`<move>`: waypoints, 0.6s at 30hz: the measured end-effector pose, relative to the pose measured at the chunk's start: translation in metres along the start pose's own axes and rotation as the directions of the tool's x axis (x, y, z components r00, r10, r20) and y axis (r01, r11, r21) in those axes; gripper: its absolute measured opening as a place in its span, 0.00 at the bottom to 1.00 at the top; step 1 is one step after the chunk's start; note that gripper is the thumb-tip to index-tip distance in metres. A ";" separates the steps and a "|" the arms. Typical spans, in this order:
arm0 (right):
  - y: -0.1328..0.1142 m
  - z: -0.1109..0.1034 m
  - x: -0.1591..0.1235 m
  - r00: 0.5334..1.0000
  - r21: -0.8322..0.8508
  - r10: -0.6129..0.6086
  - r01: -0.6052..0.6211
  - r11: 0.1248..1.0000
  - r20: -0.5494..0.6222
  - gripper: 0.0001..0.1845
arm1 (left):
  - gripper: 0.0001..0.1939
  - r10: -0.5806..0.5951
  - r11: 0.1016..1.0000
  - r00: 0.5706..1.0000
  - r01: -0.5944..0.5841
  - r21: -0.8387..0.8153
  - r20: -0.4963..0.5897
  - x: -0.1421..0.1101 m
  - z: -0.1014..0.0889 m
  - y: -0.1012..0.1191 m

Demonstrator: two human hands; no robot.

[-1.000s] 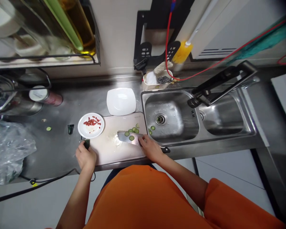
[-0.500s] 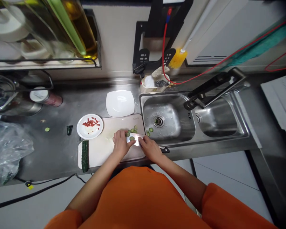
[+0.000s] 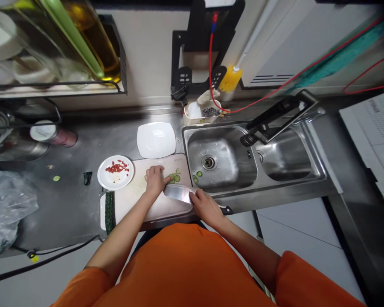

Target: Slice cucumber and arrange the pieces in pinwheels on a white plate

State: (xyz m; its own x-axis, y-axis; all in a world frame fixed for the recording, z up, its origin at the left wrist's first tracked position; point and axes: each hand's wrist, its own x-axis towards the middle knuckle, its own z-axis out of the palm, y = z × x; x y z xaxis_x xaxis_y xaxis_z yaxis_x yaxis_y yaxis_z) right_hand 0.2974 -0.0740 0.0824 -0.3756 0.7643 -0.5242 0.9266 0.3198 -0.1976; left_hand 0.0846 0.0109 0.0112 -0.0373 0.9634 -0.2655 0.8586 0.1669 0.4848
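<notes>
In my right hand [image 3: 208, 207], fingers closed round it, is a kitchen knife [image 3: 177, 193]; its broad blade lies flat above the white cutting board [image 3: 128, 209] and the black handle end shows past my hand. My left hand [image 3: 154, 181] rests on the board, thumb apart from the fingers, the thumb tip beside a small group of cucumber slices [image 3: 176, 178]. Nothing shows in its grasp, though my fingers partly hide the board beneath. A dark green piece of cucumber [image 3: 109, 212] lies along the board's left end.
Behind the board stand a square white plate [image 3: 156, 140] and a round plate [image 3: 115, 186] with red berries. More slices [image 3: 196, 176] lie at the edge of the sink [image 3: 224, 187]. A cucumber end [image 3: 87, 178] and plastic bag [image 3: 9, 209] are left; a faucet [image 3: 265, 128] overhangs right.
My left hand has come off the blade and moved left. The knife has drawn back toward me, and slices seen against its blade before are now off it. The view has shifted slightly.
</notes>
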 end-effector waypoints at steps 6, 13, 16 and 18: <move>0.007 0.000 -0.021 0.996 0.057 0.045 -0.049 0.997 0.072 0.19 | 0.12 0.112 0.984 0.994 -0.110 -0.138 0.007 -0.013 -0.012 -0.023; 0.005 0.004 -0.020 1.000 0.063 0.020 -0.019 0.998 -0.016 0.24 | 0.16 0.025 0.921 0.979 0.055 -0.386 0.201 -0.045 -0.016 -0.021; 0.002 0.000 -0.017 1.000 0.047 -0.016 0.017 0.999 -0.009 0.23 | 0.15 -0.075 0.802 0.967 0.205 -0.562 0.245 -0.045 -0.015 -0.023; 0.000 -0.002 -0.015 1.000 0.065 -0.023 0.022 0.998 0.005 0.21 | 0.16 -0.160 0.725 0.959 0.276 -0.631 0.235 -0.044 -0.016 -0.030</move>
State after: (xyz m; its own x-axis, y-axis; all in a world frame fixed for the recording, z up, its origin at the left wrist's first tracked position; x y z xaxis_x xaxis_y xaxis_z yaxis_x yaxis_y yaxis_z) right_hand 0.3034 -0.0845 0.0921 -0.3964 0.7541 -0.5236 0.9171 0.2995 -0.2630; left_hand 0.0526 -0.0329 0.0218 -0.0527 0.8477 -0.5279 0.2898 0.5189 0.8042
